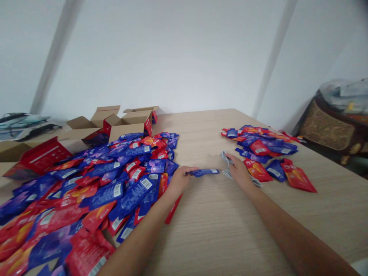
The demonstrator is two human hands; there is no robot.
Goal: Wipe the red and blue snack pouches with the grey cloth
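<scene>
My left hand [181, 179] is closed on one end of a blue pouch [204, 172], held nearly edge-on over the middle of the table. My right hand [238, 171] grips a crumpled grey cloth [226, 158]; parts of it stick out past the fingers and below the wrist. Beside my left arm spreads a big heap of red and blue pouches [115, 188], many with white barcode labels. Past my right hand lies a smaller pile of such pouches [258, 143], with a red pouch [298, 177] at its near edge.
Open cardboard boxes [126, 122] stand behind the large heap, and another open box [37, 155] is at the left. Papers and cables [24, 124] lie at the far left. A chair [324, 124] with plastic-wrapped things on it stands beyond the table's [207, 230] right edge.
</scene>
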